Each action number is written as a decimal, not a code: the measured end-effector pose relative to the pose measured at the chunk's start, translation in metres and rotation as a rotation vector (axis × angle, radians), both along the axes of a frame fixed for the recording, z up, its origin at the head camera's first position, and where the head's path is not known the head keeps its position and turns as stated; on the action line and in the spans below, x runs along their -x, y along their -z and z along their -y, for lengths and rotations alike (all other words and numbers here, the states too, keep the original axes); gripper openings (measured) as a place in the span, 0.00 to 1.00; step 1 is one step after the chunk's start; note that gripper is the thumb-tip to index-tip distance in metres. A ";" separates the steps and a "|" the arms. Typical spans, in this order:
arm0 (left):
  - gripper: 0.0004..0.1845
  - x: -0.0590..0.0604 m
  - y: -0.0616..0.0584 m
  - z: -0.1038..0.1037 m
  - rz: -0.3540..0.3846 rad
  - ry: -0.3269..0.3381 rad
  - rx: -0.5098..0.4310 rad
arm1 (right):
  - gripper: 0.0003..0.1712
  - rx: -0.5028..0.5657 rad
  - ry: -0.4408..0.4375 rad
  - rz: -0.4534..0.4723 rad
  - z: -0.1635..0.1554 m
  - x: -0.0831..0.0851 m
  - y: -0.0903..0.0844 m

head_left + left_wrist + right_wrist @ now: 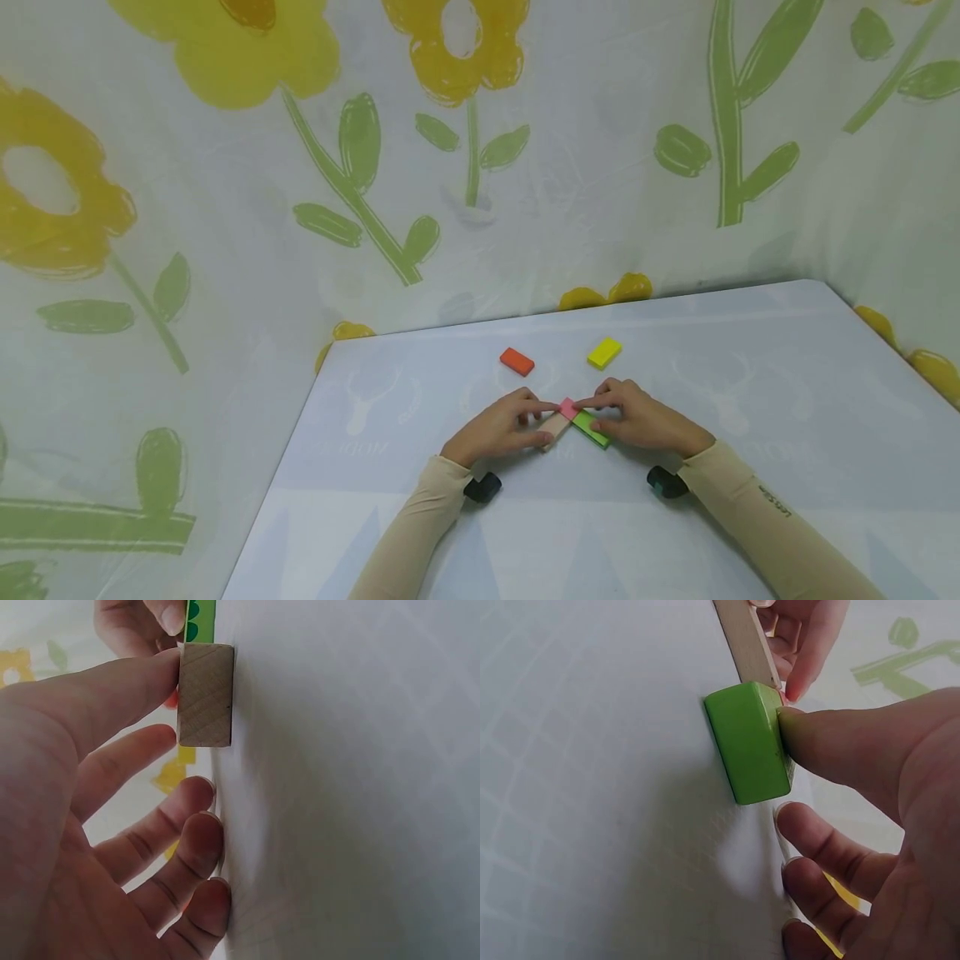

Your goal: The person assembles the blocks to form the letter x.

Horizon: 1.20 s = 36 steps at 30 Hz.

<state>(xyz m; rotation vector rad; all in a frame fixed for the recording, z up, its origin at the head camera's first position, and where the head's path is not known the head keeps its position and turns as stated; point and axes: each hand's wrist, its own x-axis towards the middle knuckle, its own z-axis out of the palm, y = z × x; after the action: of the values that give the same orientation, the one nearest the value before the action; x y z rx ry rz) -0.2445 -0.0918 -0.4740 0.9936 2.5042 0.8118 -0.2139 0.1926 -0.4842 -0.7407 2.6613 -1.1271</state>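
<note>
Three small rectangular blocks, shaped like dominoes, form a peak on the table: a plain wooden block [557, 426] slants along the left side, a green block [591, 431] along the right, and a pink block [568, 407] sits where they meet. My left hand [497, 427] rests its thumb on the wooden block, with its index fingertip at the pink one. On the other side, the thumb of my right hand [639, 417] presses the top of the green block [744, 742], while its index finger touches the pink block. The remaining fingers of both hands are loosely bent near the tabletop.
Farther back on the table [420, 533] lie an orange-red block [517, 361] and a yellow block [604, 353], apart from each other. A flower-printed cloth [570, 183] hangs behind the table's back edge. Dark wrist cameras sit under both sleeves.
</note>
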 end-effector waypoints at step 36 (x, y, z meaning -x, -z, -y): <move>0.26 0.001 0.005 -0.002 -0.004 -0.020 0.017 | 0.19 -0.037 0.146 -0.088 -0.033 0.012 -0.028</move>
<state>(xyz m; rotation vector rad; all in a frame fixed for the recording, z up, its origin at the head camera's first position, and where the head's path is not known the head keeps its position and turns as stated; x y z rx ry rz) -0.2450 -0.0903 -0.4794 0.9670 2.5235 0.7942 -0.2258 0.2254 -0.4563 -0.6124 2.8418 -1.0998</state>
